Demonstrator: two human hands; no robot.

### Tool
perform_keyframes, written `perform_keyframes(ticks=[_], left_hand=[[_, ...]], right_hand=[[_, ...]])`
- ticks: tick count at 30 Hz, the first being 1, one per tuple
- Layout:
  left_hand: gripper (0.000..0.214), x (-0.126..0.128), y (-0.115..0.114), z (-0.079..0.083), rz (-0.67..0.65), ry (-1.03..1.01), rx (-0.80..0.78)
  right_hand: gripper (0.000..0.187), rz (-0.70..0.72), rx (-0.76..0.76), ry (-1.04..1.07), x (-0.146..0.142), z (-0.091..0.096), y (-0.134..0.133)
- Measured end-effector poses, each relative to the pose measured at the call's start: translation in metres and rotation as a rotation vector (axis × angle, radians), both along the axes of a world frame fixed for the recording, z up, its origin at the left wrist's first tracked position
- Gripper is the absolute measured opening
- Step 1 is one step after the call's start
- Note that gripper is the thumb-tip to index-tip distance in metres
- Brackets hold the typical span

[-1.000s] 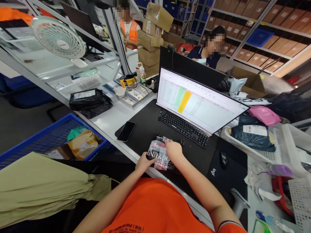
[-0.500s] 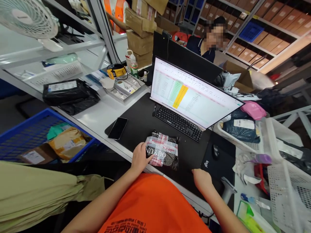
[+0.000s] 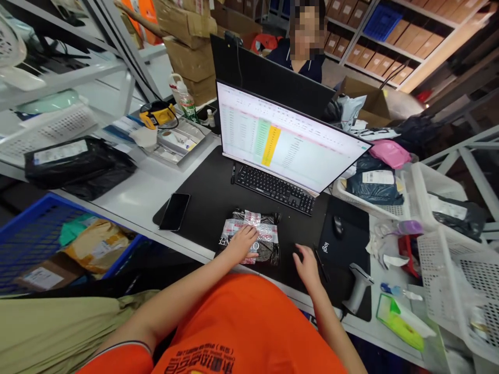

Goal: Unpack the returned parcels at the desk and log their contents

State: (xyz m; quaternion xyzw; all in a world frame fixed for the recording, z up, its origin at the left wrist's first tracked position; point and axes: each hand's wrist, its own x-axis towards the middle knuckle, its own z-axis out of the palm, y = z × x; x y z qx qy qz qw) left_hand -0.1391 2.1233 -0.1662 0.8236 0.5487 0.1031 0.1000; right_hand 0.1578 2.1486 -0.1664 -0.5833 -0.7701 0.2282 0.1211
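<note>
A black parcel wrapped in red-and-white printed tape (image 3: 260, 232) lies on the black desk mat (image 3: 210, 200), in front of the keyboard (image 3: 275, 189). My left hand (image 3: 244, 243) rests on top of the parcel's near left part with the fingers stretched flat. My right hand (image 3: 306, 265) lies on the mat to the right of the parcel, fingers spread and holding nothing. A thin dark pen (image 3: 322, 263) lies just right of that hand.
A monitor (image 3: 288, 143) stands behind the keyboard. A phone (image 3: 174, 211) lies left of the parcel; a mouse (image 3: 338, 226) and a barcode scanner (image 3: 358, 285) are on the right. White baskets (image 3: 460, 270) stand far right, a blue crate (image 3: 39, 218) lower left. A person (image 3: 302, 57) sits opposite.
My right hand left the parcel and went to the mat on its right. My left hand slid from the parcel's left edge onto its top. The view swung left to right.
</note>
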Motion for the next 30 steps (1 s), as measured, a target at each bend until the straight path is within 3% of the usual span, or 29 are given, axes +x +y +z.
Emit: perform_keyframes(ticks=[3,7,11,14,24,30], left_hand=[[0.059,-0.002,0.001,-0.001,-0.036,-0.002,0.003],[0.050,-0.004,-0.008,-0.006,-0.086,0.021,0.038],[0.037,-0.005,-0.025,-0.018,-0.169,0.063,0.046],[0.036,-0.002,-0.033,-0.023,-0.194,0.054,0.033],[0.035,0.002,-0.032,-0.023,-0.158,-0.038,0.038],[0.052,0.005,-0.027,-0.024,-0.109,0.028,0.133]], right_hand=[[0.040,0.232,0.062,0.193,-0.050,0.000,0.021],[0.070,0.461,0.105,0.042,-0.100,0.008,0.047],[0.106,0.546,0.024,-0.173,-0.116,0.017,0.065],[0.119,0.582,-0.005,-0.290,-0.121,0.023,0.071],[0.114,0.576,0.051,-0.398,-0.139,0.026,0.070],[0.087,0.544,0.078,-0.397,-0.149,0.027,0.085]])
